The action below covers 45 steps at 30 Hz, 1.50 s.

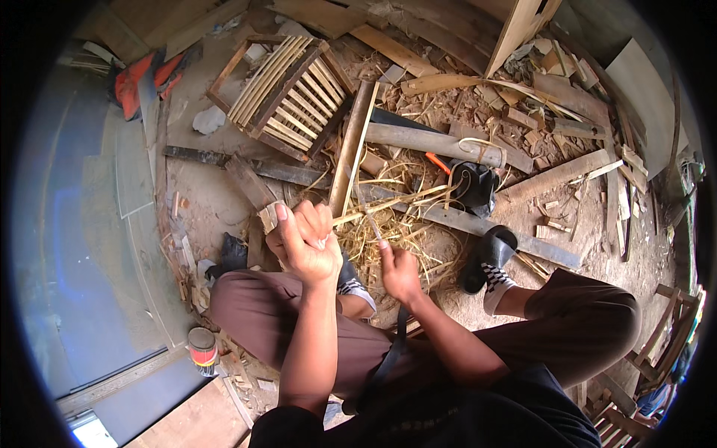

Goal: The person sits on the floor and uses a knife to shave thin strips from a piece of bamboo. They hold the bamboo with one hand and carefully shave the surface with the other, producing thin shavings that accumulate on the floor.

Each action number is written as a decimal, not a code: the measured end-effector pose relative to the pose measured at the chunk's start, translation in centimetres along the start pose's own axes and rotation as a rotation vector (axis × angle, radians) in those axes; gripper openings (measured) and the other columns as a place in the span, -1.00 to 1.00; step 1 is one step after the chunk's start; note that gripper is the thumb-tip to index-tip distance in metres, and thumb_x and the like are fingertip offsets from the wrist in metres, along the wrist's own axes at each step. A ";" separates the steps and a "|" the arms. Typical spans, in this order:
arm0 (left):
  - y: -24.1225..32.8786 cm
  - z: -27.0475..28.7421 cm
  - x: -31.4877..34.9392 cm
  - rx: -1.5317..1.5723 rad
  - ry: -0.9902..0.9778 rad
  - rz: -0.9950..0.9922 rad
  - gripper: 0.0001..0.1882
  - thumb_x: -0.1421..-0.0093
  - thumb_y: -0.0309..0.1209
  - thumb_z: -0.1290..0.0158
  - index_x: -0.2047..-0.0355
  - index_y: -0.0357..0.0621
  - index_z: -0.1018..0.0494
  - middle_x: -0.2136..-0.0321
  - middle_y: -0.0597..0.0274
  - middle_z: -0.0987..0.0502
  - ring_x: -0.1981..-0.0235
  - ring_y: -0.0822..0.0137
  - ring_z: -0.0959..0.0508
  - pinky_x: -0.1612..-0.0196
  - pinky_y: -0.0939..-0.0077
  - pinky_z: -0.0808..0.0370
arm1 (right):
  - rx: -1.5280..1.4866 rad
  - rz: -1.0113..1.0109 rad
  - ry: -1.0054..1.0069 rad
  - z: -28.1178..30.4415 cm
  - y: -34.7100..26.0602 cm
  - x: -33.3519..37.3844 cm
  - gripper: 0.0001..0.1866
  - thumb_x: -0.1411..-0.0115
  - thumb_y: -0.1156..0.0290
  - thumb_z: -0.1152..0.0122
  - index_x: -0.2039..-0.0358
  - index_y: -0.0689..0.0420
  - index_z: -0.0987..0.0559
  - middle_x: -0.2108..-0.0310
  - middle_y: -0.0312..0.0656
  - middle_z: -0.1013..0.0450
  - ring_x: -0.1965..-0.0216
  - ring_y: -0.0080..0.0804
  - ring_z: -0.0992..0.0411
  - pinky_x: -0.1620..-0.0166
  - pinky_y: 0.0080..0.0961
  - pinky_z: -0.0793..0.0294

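My left hand (305, 243) is closed in a fist, thumb raised, around the near end of a pale bamboo strip (407, 201). The strip reaches away to the right over a heap of thin shavings (373, 250). Something small and white shows at the fingers of this fist. In my right hand (402, 275) is a knife, thumb laid forward along it. Its narrow blade (371, 221) points away from me and meets or crosses the strip; whether it cuts in cannot be made out. Most of the handle is hidden in the hand.
Beyond my hands lie a slatted wooden frame (287, 104), a long board (354, 145), a thick bamboo pole (437, 144) and a black bag (474, 187). Wood scraps (534, 138) cover the ground at right. A can (202, 347) stands left of my knee.
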<state>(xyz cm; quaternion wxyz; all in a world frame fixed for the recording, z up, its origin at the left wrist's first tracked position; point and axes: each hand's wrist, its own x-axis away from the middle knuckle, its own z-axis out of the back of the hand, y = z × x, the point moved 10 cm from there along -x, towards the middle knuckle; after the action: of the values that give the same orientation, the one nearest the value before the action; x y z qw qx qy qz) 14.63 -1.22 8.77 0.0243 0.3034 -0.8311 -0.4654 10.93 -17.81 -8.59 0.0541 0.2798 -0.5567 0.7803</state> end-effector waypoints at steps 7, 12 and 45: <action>-0.1 -1.1 0.6 -0.023 -0.028 -0.052 -0.39 -0.52 -0.30 0.23 0.77 -0.03 -0.02 0.81 0.38 -0.04 0.76 0.53 0.03 0.61 0.55 0.05 | -0.057 0.124 -0.009 -0.1 -3.5 1.0 -0.44 -0.43 0.04 0.04 0.40 0.35 -0.57 0.65 0.12 -0.45 0.59 -0.02 -0.46 0.37 -0.11 -0.44; -0.1 -0.5 -0.1 -0.053 0.041 -0.052 -0.38 -0.52 -0.29 0.21 0.77 -0.05 -0.02 0.80 0.39 -0.03 0.76 0.53 0.03 0.62 0.54 0.05 | -0.056 -0.189 0.028 -0.7 6.1 -2.2 -0.32 -0.45 -0.06 0.14 0.39 0.39 -0.58 0.67 0.11 -0.44 0.54 -0.11 -0.52 0.33 -0.13 -0.47; -0.7 -1.1 -0.9 -0.097 0.044 -0.020 -0.33 -0.52 -0.15 0.27 0.80 -0.01 0.03 0.81 0.39 0.01 0.76 0.50 0.07 0.62 0.52 0.07 | -0.030 0.145 0.124 -1.3 3.7 -1.8 -0.35 -0.43 -0.07 0.08 0.37 0.37 -0.57 0.69 0.05 -0.43 0.65 -0.09 -0.46 0.45 -0.12 -0.45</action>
<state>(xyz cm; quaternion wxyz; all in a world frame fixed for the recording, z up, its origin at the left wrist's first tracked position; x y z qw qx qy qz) 16.06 -1.79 9.04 0.0526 0.3205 -0.8038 -0.4985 10.49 -17.63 -12.92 0.0360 0.1889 -0.5827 0.7896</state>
